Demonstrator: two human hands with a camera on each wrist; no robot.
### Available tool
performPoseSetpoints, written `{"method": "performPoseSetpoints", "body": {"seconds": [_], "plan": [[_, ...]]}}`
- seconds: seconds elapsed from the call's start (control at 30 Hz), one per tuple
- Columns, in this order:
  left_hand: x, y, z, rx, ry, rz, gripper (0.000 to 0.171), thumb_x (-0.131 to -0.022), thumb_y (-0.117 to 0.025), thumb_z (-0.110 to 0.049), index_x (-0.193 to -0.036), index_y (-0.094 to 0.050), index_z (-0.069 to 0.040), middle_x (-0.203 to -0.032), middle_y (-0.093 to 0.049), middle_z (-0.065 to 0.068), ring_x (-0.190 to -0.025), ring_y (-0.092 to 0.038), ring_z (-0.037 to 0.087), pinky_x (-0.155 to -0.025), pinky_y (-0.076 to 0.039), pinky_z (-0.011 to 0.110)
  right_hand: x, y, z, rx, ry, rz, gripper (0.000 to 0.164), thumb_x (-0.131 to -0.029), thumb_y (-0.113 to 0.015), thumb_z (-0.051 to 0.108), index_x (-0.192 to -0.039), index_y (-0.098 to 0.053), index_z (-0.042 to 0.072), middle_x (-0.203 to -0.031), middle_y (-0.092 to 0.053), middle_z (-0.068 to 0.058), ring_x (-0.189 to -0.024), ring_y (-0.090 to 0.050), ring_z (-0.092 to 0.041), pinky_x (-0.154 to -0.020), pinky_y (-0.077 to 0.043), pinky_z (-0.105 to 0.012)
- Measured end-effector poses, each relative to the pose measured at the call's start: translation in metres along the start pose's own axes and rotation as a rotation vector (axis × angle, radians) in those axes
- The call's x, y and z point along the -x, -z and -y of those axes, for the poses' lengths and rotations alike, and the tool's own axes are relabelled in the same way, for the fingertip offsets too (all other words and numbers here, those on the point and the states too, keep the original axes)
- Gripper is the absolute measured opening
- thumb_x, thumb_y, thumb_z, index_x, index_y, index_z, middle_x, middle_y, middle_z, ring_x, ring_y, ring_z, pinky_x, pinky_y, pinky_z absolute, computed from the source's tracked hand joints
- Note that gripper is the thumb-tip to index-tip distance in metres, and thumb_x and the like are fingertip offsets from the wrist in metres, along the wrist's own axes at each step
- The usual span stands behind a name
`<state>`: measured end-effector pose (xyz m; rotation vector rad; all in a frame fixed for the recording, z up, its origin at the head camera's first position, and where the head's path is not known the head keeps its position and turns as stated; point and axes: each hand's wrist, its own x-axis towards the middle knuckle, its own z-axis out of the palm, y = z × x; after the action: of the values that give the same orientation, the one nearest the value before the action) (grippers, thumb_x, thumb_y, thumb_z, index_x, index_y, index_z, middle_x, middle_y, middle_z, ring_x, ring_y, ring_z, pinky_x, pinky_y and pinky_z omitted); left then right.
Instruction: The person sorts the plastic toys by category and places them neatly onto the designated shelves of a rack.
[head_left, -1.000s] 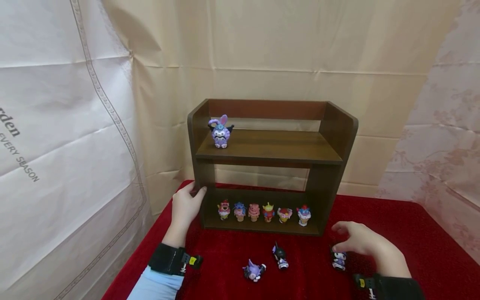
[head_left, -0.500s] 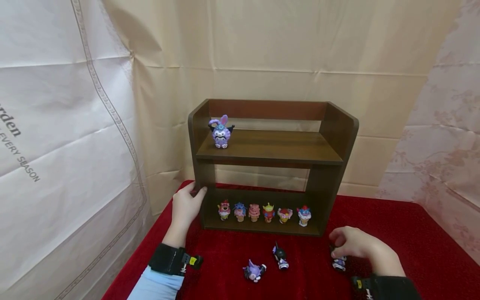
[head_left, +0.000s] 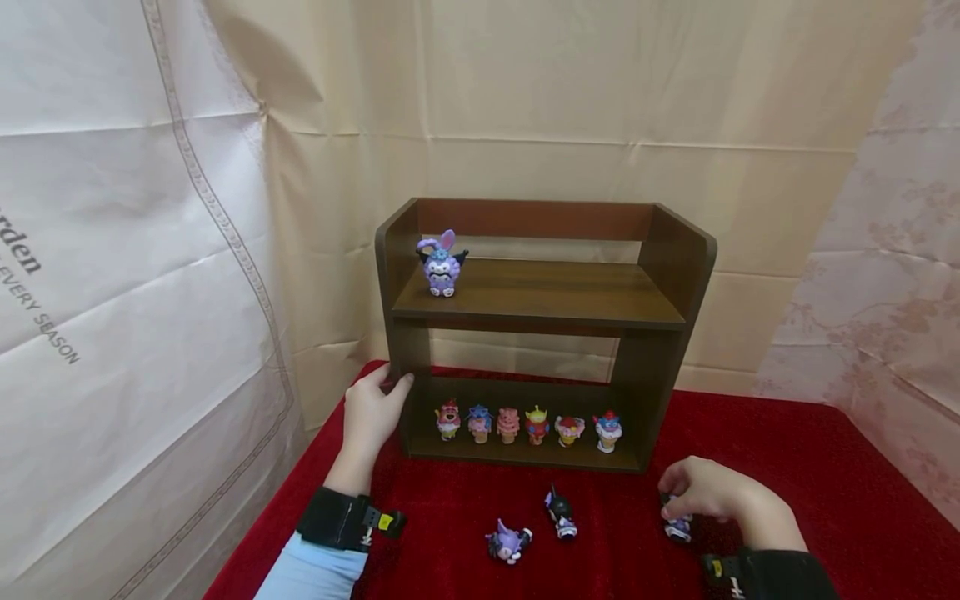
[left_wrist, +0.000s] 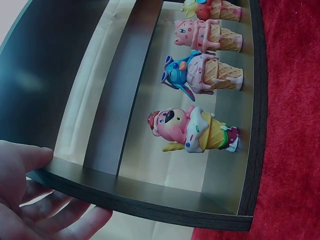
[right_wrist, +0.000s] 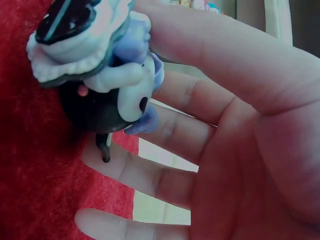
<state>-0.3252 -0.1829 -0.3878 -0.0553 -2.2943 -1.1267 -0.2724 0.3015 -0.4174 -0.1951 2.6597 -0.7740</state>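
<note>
My left hand (head_left: pixel 372 410) grips the left side panel of a dark brown two-tier shelf (head_left: pixel 540 321), thumb inside and fingers outside, as the left wrist view shows. At the right front, my right hand (head_left: pixel 716 490) pinches a small purple, black and white figurine (right_wrist: pixel 120 95) on the red cloth, its thumb on one side and its fingers round the other. The hand partly covers this figurine in the head view. On the cloth to the left lie a black-hooded figurine (head_left: pixel 561 513) and a purple-hatted figurine (head_left: pixel 507 542).
A purple rabbit-eared figurine (head_left: pixel 442 264) stands at the left of the upper tier. Several ice-cream-cone figurines, among them a pink bear (left_wrist: pixel 172 125) and a blue one (left_wrist: pixel 177 72), line the lower tier. Red cloth (head_left: pixel 765 442) covers the table; beige fabric (head_left: pixel 525 100) hangs behind.
My right hand has lowered slightly over the figurine at the right, and its thumb and fingers have closed round it. The left hand has stayed on the shelf's side.
</note>
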Motion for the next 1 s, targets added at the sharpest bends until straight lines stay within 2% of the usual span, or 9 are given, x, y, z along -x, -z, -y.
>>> {"method": "performPoseSetpoints", "body": {"seconds": [0.4, 0.8, 1.0], "plan": [[0.0005, 0.0002, -0.0006, 0.010, 0.013, 0.003, 0.035, -0.091, -0.065, -0.031, -0.117, -0.067, -0.008, -0.102, -0.069, 0.011, -0.087, -0.063, 0.023, -0.068, -0.057, 0.043, -0.0001, -0.0029, -0.0012, 0.075, 0.004, -0.036, 0.019, -0.075, -0.078, 0.022, -0.084, -0.066, 0.009, -0.074, -0.060, -0.001, -0.068, -0.053, -0.018, -0.059, -0.048, -0.036], [0.0014, 0.0023, -0.0015, 0.004, 0.020, 0.012, 0.037, -0.091, -0.064, -0.032, -0.118, -0.067, -0.007, -0.103, -0.069, 0.011, -0.087, -0.063, 0.023, -0.067, -0.057, 0.042, 0.0006, -0.0029, -0.0025, 0.017, 0.053, -0.023, 0.018, -0.077, -0.076, 0.018, -0.087, -0.066, 0.007, -0.076, -0.061, -0.002, -0.069, -0.057, -0.019, -0.058, -0.053, -0.037], [0.0013, 0.0020, -0.0018, 0.009, 0.016, 0.016, 0.037, -0.091, -0.064, -0.032, -0.119, -0.066, -0.007, -0.103, -0.069, 0.011, -0.087, -0.063, 0.023, -0.068, -0.057, 0.043, -0.0031, -0.0008, -0.0044, 0.016, 0.090, -0.036, 0.023, -0.076, -0.076, 0.019, -0.092, -0.067, 0.005, -0.080, -0.063, -0.003, -0.070, -0.057, -0.018, -0.061, -0.053, -0.038]]}}
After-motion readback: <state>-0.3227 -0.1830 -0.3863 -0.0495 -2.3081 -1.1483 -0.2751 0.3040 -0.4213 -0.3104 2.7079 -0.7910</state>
